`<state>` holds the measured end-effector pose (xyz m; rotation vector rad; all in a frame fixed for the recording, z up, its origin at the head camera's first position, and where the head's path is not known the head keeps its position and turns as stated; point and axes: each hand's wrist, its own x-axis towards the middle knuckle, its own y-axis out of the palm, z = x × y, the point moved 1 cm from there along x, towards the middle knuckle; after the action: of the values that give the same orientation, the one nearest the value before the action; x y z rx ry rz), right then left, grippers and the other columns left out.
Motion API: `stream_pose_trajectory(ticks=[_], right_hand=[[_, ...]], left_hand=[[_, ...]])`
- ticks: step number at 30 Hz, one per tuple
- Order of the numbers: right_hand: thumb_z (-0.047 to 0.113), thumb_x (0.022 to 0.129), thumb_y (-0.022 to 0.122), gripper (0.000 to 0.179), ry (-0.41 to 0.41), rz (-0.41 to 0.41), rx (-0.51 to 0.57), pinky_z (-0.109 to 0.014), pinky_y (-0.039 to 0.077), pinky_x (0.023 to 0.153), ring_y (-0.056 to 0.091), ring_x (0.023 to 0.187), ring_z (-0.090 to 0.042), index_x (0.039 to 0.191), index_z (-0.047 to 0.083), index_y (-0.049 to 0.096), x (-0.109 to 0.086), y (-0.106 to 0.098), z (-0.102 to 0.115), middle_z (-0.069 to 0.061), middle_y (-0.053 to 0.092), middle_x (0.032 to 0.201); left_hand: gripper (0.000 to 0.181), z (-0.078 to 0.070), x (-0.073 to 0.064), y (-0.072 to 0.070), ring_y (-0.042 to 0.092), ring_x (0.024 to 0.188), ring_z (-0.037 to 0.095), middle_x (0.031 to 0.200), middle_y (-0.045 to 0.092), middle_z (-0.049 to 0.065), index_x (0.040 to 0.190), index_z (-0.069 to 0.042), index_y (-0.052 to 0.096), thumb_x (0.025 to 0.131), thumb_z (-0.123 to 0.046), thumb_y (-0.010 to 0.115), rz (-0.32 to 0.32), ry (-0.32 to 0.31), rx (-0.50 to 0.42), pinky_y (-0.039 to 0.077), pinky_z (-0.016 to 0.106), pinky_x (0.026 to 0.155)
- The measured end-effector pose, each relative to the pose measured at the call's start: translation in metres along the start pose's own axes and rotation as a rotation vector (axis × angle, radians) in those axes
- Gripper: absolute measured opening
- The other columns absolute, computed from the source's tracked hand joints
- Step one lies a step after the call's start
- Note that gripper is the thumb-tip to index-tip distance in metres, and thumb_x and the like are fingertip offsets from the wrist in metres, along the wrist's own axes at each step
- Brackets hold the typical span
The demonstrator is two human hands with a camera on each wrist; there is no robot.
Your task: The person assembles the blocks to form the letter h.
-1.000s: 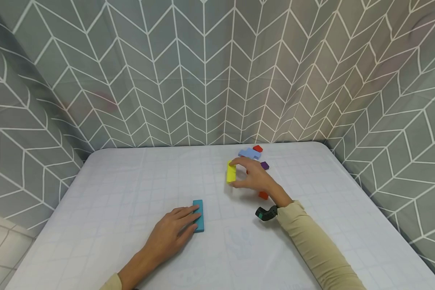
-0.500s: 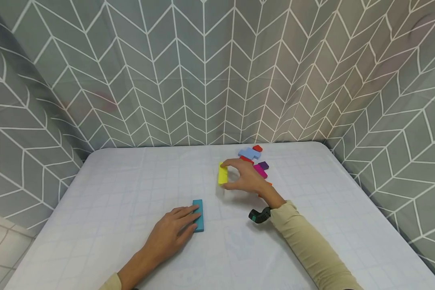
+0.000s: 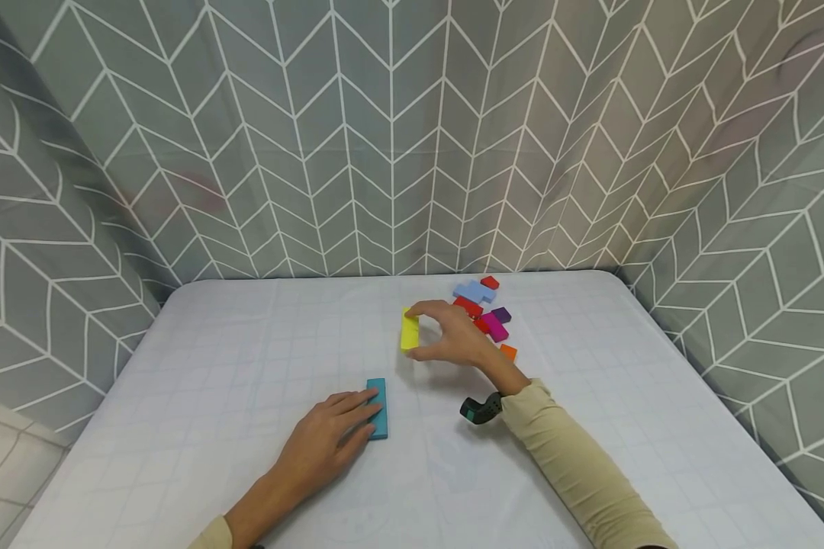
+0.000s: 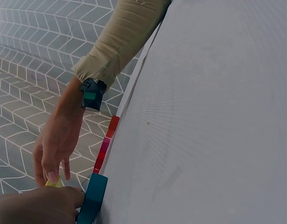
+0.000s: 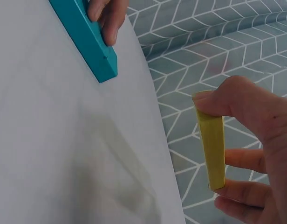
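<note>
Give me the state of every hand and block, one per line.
Left hand: fingers resting on teal block.
Teal block: lying on table.
Right hand: pinching yellow block.
Yellow block: held up off table.
Light blue block: lying unheld.
Purple block: lying unheld.
Magenta block: lying unheld.
Red blocks: lying unheld.
Orange block: unheld, partly hidden.

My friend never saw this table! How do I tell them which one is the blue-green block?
Start at the big white table and find the person's left hand, on the near side. The blue-green block is the long bar under its fingertips. It lies flat on the table, while the yellow block is pinched in the right hand.
</note>
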<state>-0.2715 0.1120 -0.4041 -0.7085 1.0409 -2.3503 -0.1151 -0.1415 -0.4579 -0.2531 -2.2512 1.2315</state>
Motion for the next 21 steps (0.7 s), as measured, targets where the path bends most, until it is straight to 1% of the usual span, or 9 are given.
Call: stream_pose_trajectory(ticks=[4,10,15,21], right_hand=[[0.034,0.080,0.086,0.062,0.003,0.021,-0.013,-0.058,0.039,0.111,0.051,0.134,-0.026,0.135,0.011,0.067,0.003,0.005,0.003,-0.005,0.062,0.142],[0.034,0.081,0.086,0.061,-0.017,0.050,-0.031,-0.058,0.038,0.112,0.050,0.135,-0.026,0.135,0.012,0.066,0.008,0.014,0.006,-0.005,0.061,0.143],[0.033,0.083,0.085,0.059,-0.039,0.073,-0.037,-0.061,0.035,0.113,0.050,0.135,-0.026,0.134,0.011,0.066,0.011,0.020,0.009,-0.005,0.062,0.142],[0.034,0.084,0.085,0.058,-0.074,0.081,-0.037,-0.062,0.033,0.112,0.051,0.134,-0.028,0.133,0.010,0.067,0.015,0.027,0.014,-0.006,0.063,0.140]], left_hand=[[0.035,-0.001,0.000,0.000,0.058,0.131,0.022,0.147,0.060,-0.005,0.132,-0.017,0.074,0.099,-0.029,0.074,0.004,-0.004,0.000,0.051,0.050,0.102],[0.036,0.000,0.000,0.001,0.058,0.131,0.022,0.147,0.060,-0.003,0.133,-0.016,0.074,0.099,-0.028,0.074,0.001,0.011,0.008,0.051,0.049,0.102],[0.036,0.000,0.001,0.001,0.058,0.131,0.023,0.148,0.059,-0.003,0.133,-0.016,0.074,0.100,-0.028,0.073,0.006,0.016,0.007,0.051,0.050,0.102],[0.036,0.000,0.000,0.000,0.058,0.131,0.021,0.148,0.059,-0.003,0.133,-0.016,0.074,0.100,-0.028,0.073,0.006,0.013,0.011,0.052,0.049,0.102]])
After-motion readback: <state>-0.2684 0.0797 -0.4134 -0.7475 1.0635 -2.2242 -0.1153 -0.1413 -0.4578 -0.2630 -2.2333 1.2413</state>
